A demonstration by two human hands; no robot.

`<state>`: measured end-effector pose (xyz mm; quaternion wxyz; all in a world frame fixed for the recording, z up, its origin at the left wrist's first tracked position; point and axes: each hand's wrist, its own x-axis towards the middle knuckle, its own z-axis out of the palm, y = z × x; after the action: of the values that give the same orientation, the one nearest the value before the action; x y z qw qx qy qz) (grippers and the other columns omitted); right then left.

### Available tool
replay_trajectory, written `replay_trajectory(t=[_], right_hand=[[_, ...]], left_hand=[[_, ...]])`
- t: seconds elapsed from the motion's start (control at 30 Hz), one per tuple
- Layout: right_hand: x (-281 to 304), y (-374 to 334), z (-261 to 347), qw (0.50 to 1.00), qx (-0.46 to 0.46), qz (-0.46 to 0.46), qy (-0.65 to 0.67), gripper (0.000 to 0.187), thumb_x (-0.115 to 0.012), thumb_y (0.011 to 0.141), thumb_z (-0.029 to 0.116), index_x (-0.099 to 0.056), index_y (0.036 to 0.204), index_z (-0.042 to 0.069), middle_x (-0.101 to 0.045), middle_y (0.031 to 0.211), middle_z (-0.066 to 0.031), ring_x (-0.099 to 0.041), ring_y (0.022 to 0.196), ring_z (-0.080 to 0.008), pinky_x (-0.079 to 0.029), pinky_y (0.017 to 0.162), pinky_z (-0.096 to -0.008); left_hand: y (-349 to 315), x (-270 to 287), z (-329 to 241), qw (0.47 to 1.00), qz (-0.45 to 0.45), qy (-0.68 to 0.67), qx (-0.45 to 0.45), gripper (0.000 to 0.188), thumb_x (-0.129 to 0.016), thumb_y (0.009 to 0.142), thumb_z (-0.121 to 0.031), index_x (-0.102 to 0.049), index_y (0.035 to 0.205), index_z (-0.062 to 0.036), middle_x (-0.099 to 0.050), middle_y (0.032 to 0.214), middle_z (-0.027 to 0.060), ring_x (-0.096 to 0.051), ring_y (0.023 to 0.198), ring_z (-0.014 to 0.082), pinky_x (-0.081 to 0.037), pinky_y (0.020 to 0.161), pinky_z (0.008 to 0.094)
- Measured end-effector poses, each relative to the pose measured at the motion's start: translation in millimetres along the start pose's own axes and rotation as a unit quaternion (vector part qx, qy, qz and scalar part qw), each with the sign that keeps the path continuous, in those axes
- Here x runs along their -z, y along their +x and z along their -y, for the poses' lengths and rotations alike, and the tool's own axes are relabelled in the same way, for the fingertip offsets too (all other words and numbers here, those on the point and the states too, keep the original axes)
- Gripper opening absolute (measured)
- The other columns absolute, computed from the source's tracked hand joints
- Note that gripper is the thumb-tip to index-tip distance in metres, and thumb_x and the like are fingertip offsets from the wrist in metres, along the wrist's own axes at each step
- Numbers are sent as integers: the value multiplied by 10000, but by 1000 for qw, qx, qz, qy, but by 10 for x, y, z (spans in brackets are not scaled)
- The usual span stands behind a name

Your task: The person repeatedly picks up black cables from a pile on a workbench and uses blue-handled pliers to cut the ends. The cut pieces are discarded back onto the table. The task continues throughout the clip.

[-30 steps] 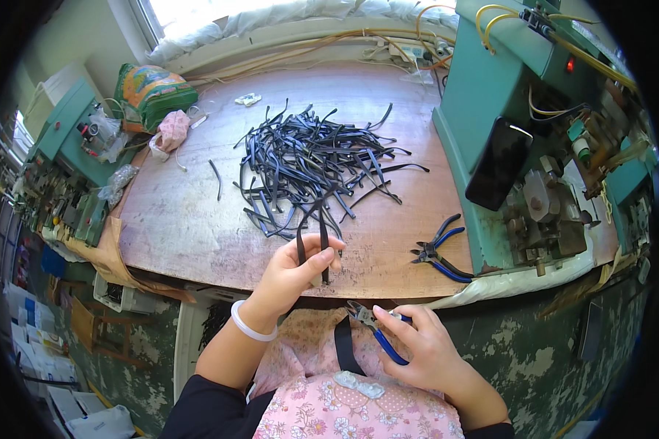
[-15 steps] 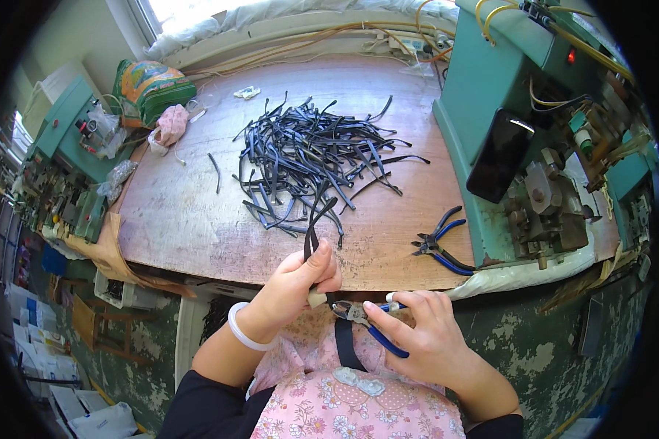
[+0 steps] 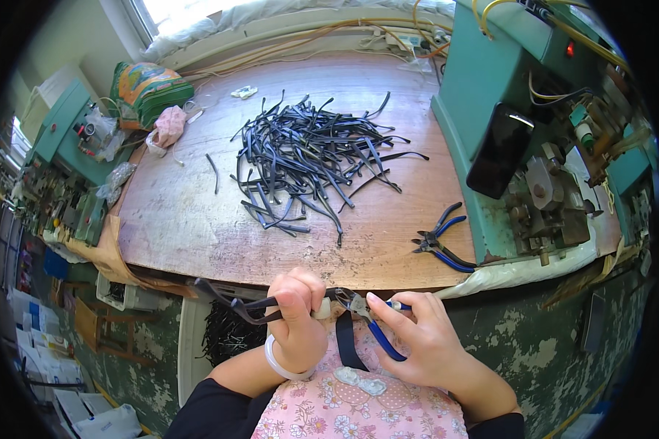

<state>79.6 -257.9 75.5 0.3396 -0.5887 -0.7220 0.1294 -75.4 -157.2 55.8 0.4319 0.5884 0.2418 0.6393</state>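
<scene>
My left hand (image 3: 300,325) is closed on dark eyeglass temples (image 3: 243,311), whose curved tips point left past the table's front edge. White wrapping covers a finger (image 3: 323,309) of that hand. In my right hand (image 3: 432,336) are blue-handled cutting pliers (image 3: 383,340). Their jaws are at the right ends of the temples, just beside the wrapped finger; whether they bite on a temple is too small to tell. Beyond my hands, a tangled pile of dark temples (image 3: 311,154) lies on the wooden table (image 3: 176,234), with one temple (image 3: 212,173) apart on the left.
A second pair of blue-handled pliers (image 3: 442,243) rests by the green machine (image 3: 465,110) on the right. A black phone (image 3: 500,150) leans against that machine. Another green machine (image 3: 73,139), a colourful bag (image 3: 150,91) and pink cloth (image 3: 170,126) are left. Below the table sits a bin of dark pieces (image 3: 231,329).
My left hand has turned and lowered, so the temples swing from pointing up over the table to pointing left. The pliers stay in my right hand, shifted slightly.
</scene>
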Motion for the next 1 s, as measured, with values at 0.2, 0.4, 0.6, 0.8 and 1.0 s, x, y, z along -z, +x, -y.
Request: replay_trajectory(t=[0.2, 0.4, 0.6, 0.8, 1.0], right_hand=[[-48, -44, -65, 999, 11, -1, -40, 632, -785, 715, 178, -625, 1326, 190, -535, 1034, -122, -558, 859, -280, -479, 736, -370], [-25, -107, -134, 999, 8, -17, -45, 667, -789, 667, 108, -629, 1313, 158, -543, 1042, -126, -565, 834, -286, -492, 734, -362], [-7, -149, -107, 1000, -6, 11, -4, 621, -783, 733, 184, -619, 1332, 178, -557, 1054, -121, -565, 878, -282, -458, 796, -394], [-19, -220, -138, 1000, -5, 10, 12, 615, -779, 743, 202, -615, 1335, 169, -559, 1051, -120, -565, 901, -284, -454, 808, -394], [-18, -215, -138, 1000, 6, 23, 8, 620, -774, 750, 211, -606, 1345, 168, -558, 1053, -120, -567, 913, -290, -455, 820, -398]], left_hand=[[-60, 86, 31, 995, 13, -83, 58, 448, -330, 1089, -379, -412, 768, -78, -471, 685, 58, -354, 598, 110, -301, 572, 245], [325, 324, 106, 952, 175, -112, 224, 391, -352, 1089, -343, -489, 863, -54, -501, 831, 89, -466, 607, 64, -409, 555, 216], [899, 523, 724, 887, 274, 367, -59, 180, -606, 950, -196, -627, 1040, -41, -624, 962, 81, -599, 813, 247, -477, 732, 343], [1171, 684, 968, 737, 356, 513, -258, 196, -634, 824, -55, -649, 1018, -76, -579, 1129, 94, -629, 865, 264, -512, 776, 378], [1178, 754, 1433, 637, 442, 575, -262, 206, -597, 818, -60, -639, 1010, -122, -527, 925, 47, -641, 712, 200, -520, 592, 310]])
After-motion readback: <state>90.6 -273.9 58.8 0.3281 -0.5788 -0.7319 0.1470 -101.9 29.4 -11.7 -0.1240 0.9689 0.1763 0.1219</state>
